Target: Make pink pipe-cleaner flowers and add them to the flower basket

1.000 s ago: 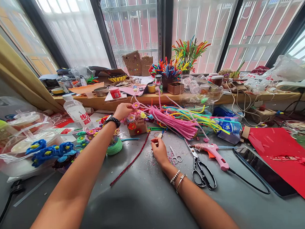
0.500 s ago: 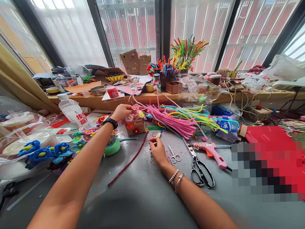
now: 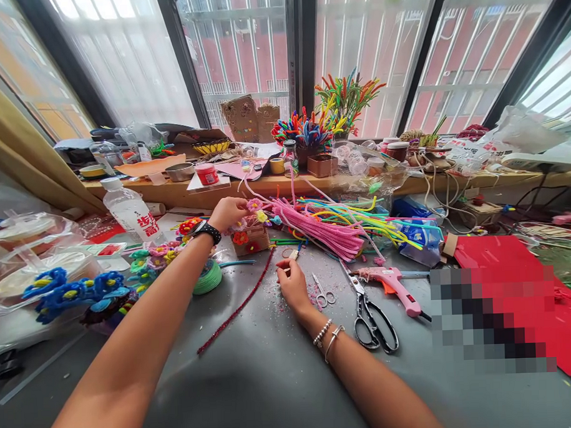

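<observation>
My left hand (image 3: 229,214), with a black watch on its wrist, reaches forward with thumb and fingers pinched at a small pink fuzzy flower (image 3: 254,204). Just below stands a small woven box (image 3: 254,241) bearing orange and red flowers, partly hidden by the hand. A yellow flower (image 3: 262,216) is close by on the right. My right hand (image 3: 292,283) rests on the grey table (image 3: 254,390), its fingers loosely bent and apart from the thumb, with nothing visible in them. Between the hands lies a dark red tinsel stem (image 3: 237,314). Small scissors (image 3: 322,292) lie beside the right hand.
A pink bundle of pipe cleaners (image 3: 321,231) spreads over the back. Large black-handled scissors (image 3: 371,317) and a pink glue gun (image 3: 395,288) lie right. A water bottle (image 3: 132,213) and blue fuzzy flowers (image 3: 77,290) stand left. Red sheets (image 3: 502,262) are far right.
The view has shifted slightly, moving most things a little left. My left hand stays pinched by the pink flower, and my right hand stays on the table.
</observation>
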Available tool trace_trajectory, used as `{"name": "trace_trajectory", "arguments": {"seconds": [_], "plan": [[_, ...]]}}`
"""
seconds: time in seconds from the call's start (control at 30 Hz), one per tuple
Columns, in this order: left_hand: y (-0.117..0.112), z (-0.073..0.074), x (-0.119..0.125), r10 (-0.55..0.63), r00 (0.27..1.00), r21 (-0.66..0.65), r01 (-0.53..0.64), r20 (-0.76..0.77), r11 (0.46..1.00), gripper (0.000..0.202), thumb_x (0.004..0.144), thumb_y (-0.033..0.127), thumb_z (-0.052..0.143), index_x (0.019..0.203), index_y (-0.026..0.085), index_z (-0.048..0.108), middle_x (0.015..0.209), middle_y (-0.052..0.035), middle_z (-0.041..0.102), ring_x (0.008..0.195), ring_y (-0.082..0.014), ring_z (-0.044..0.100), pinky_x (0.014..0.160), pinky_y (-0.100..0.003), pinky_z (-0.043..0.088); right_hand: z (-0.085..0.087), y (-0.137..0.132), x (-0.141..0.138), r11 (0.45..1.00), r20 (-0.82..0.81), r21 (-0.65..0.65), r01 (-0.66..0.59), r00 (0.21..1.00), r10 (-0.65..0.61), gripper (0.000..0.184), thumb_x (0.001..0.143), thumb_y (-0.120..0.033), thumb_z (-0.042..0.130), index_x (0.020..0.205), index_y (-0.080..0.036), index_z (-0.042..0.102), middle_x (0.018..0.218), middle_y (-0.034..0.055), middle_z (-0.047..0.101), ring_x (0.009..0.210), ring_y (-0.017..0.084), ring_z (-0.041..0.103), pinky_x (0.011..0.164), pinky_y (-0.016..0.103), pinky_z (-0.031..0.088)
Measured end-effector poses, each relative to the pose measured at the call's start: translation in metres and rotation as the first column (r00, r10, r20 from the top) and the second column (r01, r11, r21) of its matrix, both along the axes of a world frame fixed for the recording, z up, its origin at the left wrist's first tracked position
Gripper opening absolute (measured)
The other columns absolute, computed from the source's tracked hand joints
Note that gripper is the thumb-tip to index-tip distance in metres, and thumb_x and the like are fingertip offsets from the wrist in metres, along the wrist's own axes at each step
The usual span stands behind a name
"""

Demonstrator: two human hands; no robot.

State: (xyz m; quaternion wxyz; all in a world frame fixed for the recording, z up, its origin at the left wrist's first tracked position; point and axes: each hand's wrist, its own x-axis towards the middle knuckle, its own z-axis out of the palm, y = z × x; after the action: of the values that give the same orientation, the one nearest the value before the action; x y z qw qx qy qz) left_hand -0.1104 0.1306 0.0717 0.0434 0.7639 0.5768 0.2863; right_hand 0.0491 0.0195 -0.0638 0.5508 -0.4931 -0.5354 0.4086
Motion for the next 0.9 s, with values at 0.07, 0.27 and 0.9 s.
{"name": "trace_trajectory", "arguments": {"seconds": [0.07,0.27,0.9], "plan": [[0.000,0.001,0.002,0.012,1.000,0.006,-0.011,-0.029,1.000,0.029,0.057,0.039,0.053,0.062,0.013,0.064,0.050,0.0017,0.053,0.050,-0.0095,0.042,0.048,-0.019,0.030,0.000,0.000,0.000,1.000,0.002,0.002,0.001,1.000,-0.001,0.011,0.070,-0.022,0.041,0.077,-0.017,0.049,0.075,0.0026,0.054,0.063,0.013,0.052,0.059,0.027,0.042],[0.001,0.007,-0.003,0.112,0.991,0.074,-0.107,-0.073,0.992,0.028,0.059,0.038,0.052,0.065,0.014,0.066,0.056,-0.0019,0.059,0.053,-0.0119,0.044,0.051,-0.022,0.030,0.002,-0.001,0.000,1.000,0.000,0.001,-0.002,1.000,0.002,0.012,0.069,-0.022,0.041,0.077,-0.018,0.049,0.074,0.0022,0.054,0.062,0.014,0.052,0.058,0.026,0.041],[0.002,0.003,-0.015,0.029,0.998,0.044,-0.027,-0.048,0.999,0.037,0.061,0.044,0.053,0.077,0.013,0.066,0.066,-0.0031,0.064,0.060,-0.0134,0.052,0.055,-0.022,0.038,0.002,-0.003,0.000,1.000,0.004,0.015,0.011,1.000,-0.011,0.010,0.069,-0.022,0.044,0.074,-0.018,0.052,0.071,0.0014,0.056,0.060,0.013,0.053,0.059,0.026,0.042]]}}
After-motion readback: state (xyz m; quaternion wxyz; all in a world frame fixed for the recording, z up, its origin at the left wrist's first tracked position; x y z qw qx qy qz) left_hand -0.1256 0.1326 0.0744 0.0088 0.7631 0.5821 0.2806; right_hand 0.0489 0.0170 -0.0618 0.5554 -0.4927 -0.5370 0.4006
